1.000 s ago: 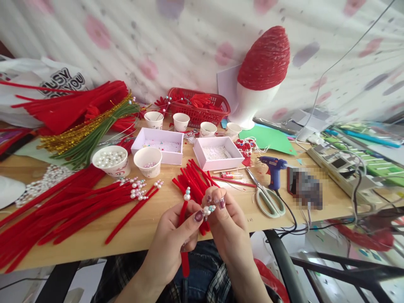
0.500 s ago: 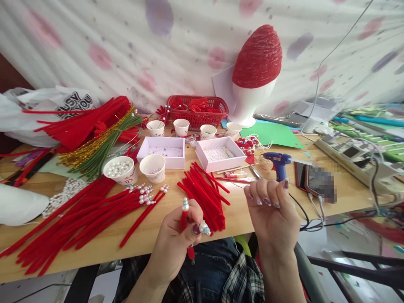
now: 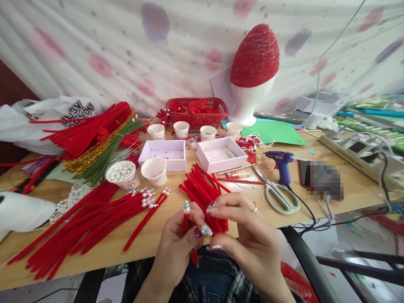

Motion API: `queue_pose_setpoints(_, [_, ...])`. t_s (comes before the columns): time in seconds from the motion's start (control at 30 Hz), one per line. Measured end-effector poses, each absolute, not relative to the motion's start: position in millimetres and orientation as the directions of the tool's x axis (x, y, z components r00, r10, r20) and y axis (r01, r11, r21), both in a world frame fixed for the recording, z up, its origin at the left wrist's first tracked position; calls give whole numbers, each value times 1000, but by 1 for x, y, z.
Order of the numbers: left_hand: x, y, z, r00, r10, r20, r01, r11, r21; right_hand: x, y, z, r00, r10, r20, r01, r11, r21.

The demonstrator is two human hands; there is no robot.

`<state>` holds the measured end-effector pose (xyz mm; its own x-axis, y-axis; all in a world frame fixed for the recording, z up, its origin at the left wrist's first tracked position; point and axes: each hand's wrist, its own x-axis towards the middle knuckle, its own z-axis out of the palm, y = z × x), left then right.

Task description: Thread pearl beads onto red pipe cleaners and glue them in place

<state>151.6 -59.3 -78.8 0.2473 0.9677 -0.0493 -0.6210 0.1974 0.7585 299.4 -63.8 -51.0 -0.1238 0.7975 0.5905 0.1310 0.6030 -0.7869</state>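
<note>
My left hand is closed on a red pipe cleaner tipped with pearl and pale blue beads. A second beaded tip pokes out past the left thumb; whether it belongs to the same piece I cannot tell. My right hand stands just right of that tip, thumb and fingers apart, with nothing visible between them. Behind the hands lies a pile of short red pipe cleaners. To the left are longer red pipe cleaners, several ending in pearl beads.
Paper cups of beads and two shallow white boxes stand mid-table. Scissors, a blue glue gun and a phone lie right. Behind are a red basket and a white head form wrapped in red.
My right hand has moved left and down from above the scissors, its curled fingers opening out towards the beaded tip. The scissors now show. My left hand keeps its hold.
</note>
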Motion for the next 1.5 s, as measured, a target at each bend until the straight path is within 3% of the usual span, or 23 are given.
queue_pose_setpoints(0.3, [156,-65,-73,238,958,-157,-530,264,806,309,-61,-52,-184,674,715,357,724,-590])
queue_pose_setpoints(0.43, [158,-64,-73,284,945,-164,-559,302,772,308,-62,-58,-154,719,677,327,684,-652])
queue_pose_setpoints(0.53, [159,-65,-68,296,932,-208,-575,348,740,307,-61,-61,-10,758,653,227,637,-736])
queue_pose_setpoints(0.63, [160,-67,-61,249,935,-251,-565,351,747,309,-58,-64,201,797,570,59,571,-819])
queue_pose_setpoints(0.73, [162,-69,-59,137,955,-264,-511,297,807,313,-55,-68,239,837,493,9,505,-863])
queue_pose_setpoints(0.87, [168,-72,-61,-131,982,-137,-345,84,935,309,-58,-70,89,891,444,78,439,-895])
queue_pose_setpoints(0.97, [172,-73,-60,-314,947,71,-183,-134,974,296,-63,-69,41,932,360,-8,360,-933])
queue_pose_setpoints(1.07, [172,-73,-57,-344,911,228,-59,-264,963,285,-66,-69,42,948,315,-82,318,-945])
queue_pose_setpoints(1.13, [172,-74,-57,-320,913,254,-31,-278,960,283,-67,-70,54,952,303,-100,307,-946])
queue_pose_setpoints(1.2, [171,-75,-58,-317,925,210,-72,-244,967,286,-66,-71,66,949,308,-90,314,-945])
queue_pose_setpoints(1.3, [168,-74,-62,-266,964,-5,-288,-74,955,295,-64,-72,117,926,360,-9,363,-932])
queue_pose_setpoints(1.4, [162,-69,-63,-52,976,-210,-525,152,838,305,-61,-75,191,906,377,49,375,-926])
queue_pose_setpoints(1.5, [158,-64,-59,90,959,-268,-641,262,722,311,-59,-79,262,904,337,5,348,-937])
